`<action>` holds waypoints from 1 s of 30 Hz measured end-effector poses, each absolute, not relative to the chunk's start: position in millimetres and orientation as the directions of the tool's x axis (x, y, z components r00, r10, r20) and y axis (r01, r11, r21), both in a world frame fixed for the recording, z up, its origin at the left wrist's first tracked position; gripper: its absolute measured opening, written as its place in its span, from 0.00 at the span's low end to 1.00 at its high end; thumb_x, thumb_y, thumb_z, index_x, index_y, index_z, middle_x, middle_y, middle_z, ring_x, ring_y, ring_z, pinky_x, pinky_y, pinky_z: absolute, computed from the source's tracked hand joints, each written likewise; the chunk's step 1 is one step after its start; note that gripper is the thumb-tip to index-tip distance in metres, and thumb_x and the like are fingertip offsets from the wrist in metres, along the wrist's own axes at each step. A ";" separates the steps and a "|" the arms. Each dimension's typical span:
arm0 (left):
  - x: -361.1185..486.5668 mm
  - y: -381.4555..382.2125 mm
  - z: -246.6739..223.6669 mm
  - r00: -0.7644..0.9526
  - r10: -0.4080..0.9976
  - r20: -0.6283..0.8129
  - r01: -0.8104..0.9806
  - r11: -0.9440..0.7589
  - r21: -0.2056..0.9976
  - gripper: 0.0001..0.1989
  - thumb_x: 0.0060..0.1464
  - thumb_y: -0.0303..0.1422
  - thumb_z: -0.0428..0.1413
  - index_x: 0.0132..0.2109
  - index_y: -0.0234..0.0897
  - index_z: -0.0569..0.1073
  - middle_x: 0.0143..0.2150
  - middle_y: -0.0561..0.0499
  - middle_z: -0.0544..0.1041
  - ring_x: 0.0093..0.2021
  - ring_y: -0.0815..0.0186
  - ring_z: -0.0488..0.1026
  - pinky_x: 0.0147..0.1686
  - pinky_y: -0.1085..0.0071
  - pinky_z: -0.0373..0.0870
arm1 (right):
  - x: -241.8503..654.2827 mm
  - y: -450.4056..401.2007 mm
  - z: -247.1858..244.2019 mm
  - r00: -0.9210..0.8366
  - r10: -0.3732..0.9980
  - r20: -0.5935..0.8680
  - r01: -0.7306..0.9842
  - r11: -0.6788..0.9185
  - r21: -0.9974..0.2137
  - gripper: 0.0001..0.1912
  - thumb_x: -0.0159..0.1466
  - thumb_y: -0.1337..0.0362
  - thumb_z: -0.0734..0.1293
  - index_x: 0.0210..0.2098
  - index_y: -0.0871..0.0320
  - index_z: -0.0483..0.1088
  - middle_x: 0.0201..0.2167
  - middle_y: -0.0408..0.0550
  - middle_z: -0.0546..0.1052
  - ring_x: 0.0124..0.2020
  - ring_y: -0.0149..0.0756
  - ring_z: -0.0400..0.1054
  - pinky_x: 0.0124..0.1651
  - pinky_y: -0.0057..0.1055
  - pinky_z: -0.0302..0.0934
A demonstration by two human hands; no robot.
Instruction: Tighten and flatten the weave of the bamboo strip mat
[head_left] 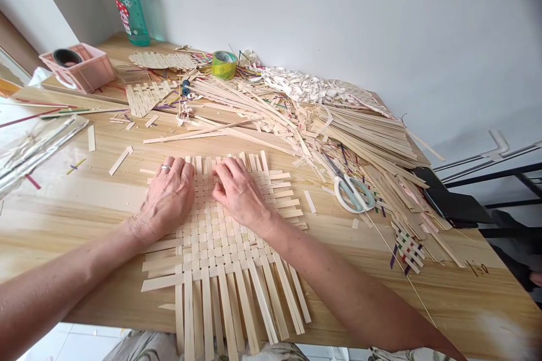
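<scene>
A mat of pale flat strips (212, 242), woven over and under, lies on the table in front of me. Its long loose strip ends hang over the near edge, and shorter ends stick out at the sides and far edge. My left hand (171, 194), with a ring on one finger, is closed on the mat's far left part, its fingertips hidden behind the knuckles. Near the far middle, my right hand (239, 189) bends its fingers down onto the weave, thumb drawn in beside them. Exactly which strips the fingertips hold is hidden.
Scissors (352, 192) lie right of the mat, before a heap of loose strips (368, 130). Farther back are a tape roll (224, 65), a pink basket (95, 70) and a teal bottle (131, 11). A black phone-like object (457, 207) sits at the right edge.
</scene>
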State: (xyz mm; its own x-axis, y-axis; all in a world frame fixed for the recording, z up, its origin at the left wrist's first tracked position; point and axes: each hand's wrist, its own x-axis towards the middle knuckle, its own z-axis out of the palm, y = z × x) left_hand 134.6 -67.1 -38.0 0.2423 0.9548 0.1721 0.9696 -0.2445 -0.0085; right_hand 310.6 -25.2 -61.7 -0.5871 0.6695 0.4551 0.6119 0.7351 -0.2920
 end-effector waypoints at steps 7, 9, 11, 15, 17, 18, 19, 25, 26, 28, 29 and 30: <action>132.1 -67.8 -44.2 0.236 0.944 0.231 0.969 -0.248 0.023 0.07 0.55 0.22 0.48 0.40 0.35 0.67 0.40 0.40 0.71 0.42 0.50 0.65 0.43 0.56 0.69 | 310.5 -25.8 -61.1 -0.591 0.676 0.440 0.611 0.731 -0.303 0.11 0.60 0.77 0.60 0.39 0.59 0.66 0.40 0.52 0.69 0.43 0.44 0.60 0.45 0.39 0.63; 131.0 -66.4 -46.5 0.243 0.939 0.245 0.966 -0.257 0.028 0.07 0.54 0.22 0.48 0.39 0.36 0.66 0.39 0.41 0.71 0.42 0.50 0.65 0.42 0.57 0.69 | 310.0 -25.2 -60.1 -0.603 0.672 0.429 0.612 0.735 -0.291 0.10 0.59 0.77 0.60 0.38 0.59 0.66 0.39 0.52 0.69 0.43 0.44 0.60 0.45 0.39 0.62; 130.1 -65.1 -48.1 0.250 0.934 0.255 0.963 -0.266 0.031 0.08 0.53 0.22 0.49 0.38 0.37 0.66 0.39 0.41 0.70 0.42 0.51 0.66 0.41 0.58 0.69 | 309.4 -24.5 -59.2 -0.612 0.669 0.421 0.613 0.738 -0.282 0.09 0.59 0.77 0.60 0.36 0.58 0.65 0.39 0.52 0.69 0.42 0.44 0.59 0.45 0.39 0.62; 128.8 -63.3 -49.7 0.266 0.927 0.264 0.958 -0.285 0.034 0.08 0.52 0.21 0.48 0.37 0.38 0.64 0.38 0.41 0.70 0.41 0.51 0.65 0.41 0.58 0.69 | 308.7 -23.3 -58.5 -0.615 0.672 0.412 0.613 0.736 -0.286 0.09 0.59 0.76 0.60 0.36 0.58 0.65 0.38 0.52 0.69 0.42 0.44 0.59 0.45 0.39 0.61; 128.1 -62.8 -50.3 0.276 0.924 0.264 0.955 -0.295 0.034 0.08 0.52 0.21 0.48 0.36 0.38 0.64 0.37 0.42 0.69 0.40 0.52 0.65 0.41 0.57 0.69 | 308.8 -23.1 -58.4 -0.614 0.673 0.412 0.612 0.736 -0.290 0.09 0.59 0.76 0.60 0.35 0.58 0.64 0.39 0.52 0.69 0.42 0.44 0.59 0.45 0.39 0.61; 127.8 -62.5 -50.6 0.280 0.923 0.264 0.953 -0.300 0.035 0.08 0.51 0.21 0.48 0.36 0.38 0.64 0.37 0.42 0.69 0.40 0.52 0.65 0.42 0.57 0.69 | 308.9 -23.0 -58.4 -0.615 0.672 0.413 0.612 0.737 -0.287 0.09 0.59 0.76 0.60 0.35 0.58 0.64 0.39 0.52 0.69 0.42 0.44 0.59 0.45 0.39 0.61; 127.5 -62.2 -50.9 0.285 0.922 0.264 0.952 -0.305 0.036 0.08 0.51 0.21 0.48 0.36 0.38 0.64 0.37 0.42 0.69 0.40 0.52 0.65 0.42 0.57 0.69 | 308.9 -23.0 -58.3 -0.617 0.670 0.414 0.612 0.739 -0.282 0.09 0.59 0.76 0.59 0.35 0.58 0.64 0.39 0.52 0.69 0.42 0.44 0.59 0.45 0.39 0.61; 127.9 -61.1 -52.4 0.289 0.917 0.274 0.949 -0.312 0.041 0.08 0.52 0.20 0.47 0.36 0.38 0.64 0.36 0.41 0.69 0.39 0.52 0.64 0.41 0.57 0.69 | 308.4 -22.2 -58.6 -0.625 0.658 0.419 0.608 0.748 -0.267 0.09 0.58 0.76 0.59 0.36 0.60 0.65 0.39 0.52 0.70 0.42 0.44 0.59 0.46 0.39 0.61; 128.4 -61.5 -52.4 0.285 0.917 0.279 0.950 -0.308 0.042 0.08 0.52 0.20 0.47 0.36 0.37 0.64 0.36 0.41 0.69 0.39 0.52 0.64 0.40 0.57 0.69 | 308.3 -22.2 -59.0 -0.623 0.659 0.421 0.608 0.747 -0.269 0.09 0.59 0.76 0.59 0.36 0.60 0.65 0.38 0.52 0.70 0.42 0.44 0.59 0.45 0.39 0.61; 129.4 -62.8 -51.9 0.273 0.918 0.289 0.954 -0.298 0.043 0.08 0.53 0.20 0.47 0.37 0.37 0.65 0.37 0.41 0.69 0.39 0.51 0.64 0.40 0.57 0.69 | 308.4 -22.4 -59.8 -0.615 0.663 0.427 0.608 0.744 -0.278 0.09 0.59 0.76 0.59 0.36 0.59 0.65 0.39 0.53 0.69 0.42 0.44 0.59 0.45 0.39 0.61; 129.7 -63.8 -51.4 0.266 0.918 0.295 0.956 -0.291 0.044 0.08 0.53 0.21 0.47 0.38 0.37 0.65 0.37 0.41 0.69 0.40 0.51 0.64 0.40 0.56 0.70 | 308.4 -22.6 -60.1 -0.609 0.666 0.430 0.609 0.741 -0.283 0.09 0.59 0.76 0.59 0.37 0.59 0.65 0.39 0.53 0.69 0.42 0.44 0.59 0.45 0.39 0.61; 129.9 -65.0 -50.7 0.258 0.918 0.302 0.958 -0.285 0.045 0.08 0.54 0.21 0.47 0.39 0.36 0.65 0.37 0.41 0.70 0.40 0.51 0.64 0.41 0.56 0.70 | 308.5 -23.0 -60.3 -0.604 0.670 0.431 0.612 0.737 -0.287 0.09 0.59 0.76 0.59 0.37 0.59 0.65 0.40 0.53 0.69 0.42 0.44 0.59 0.45 0.39 0.61</action>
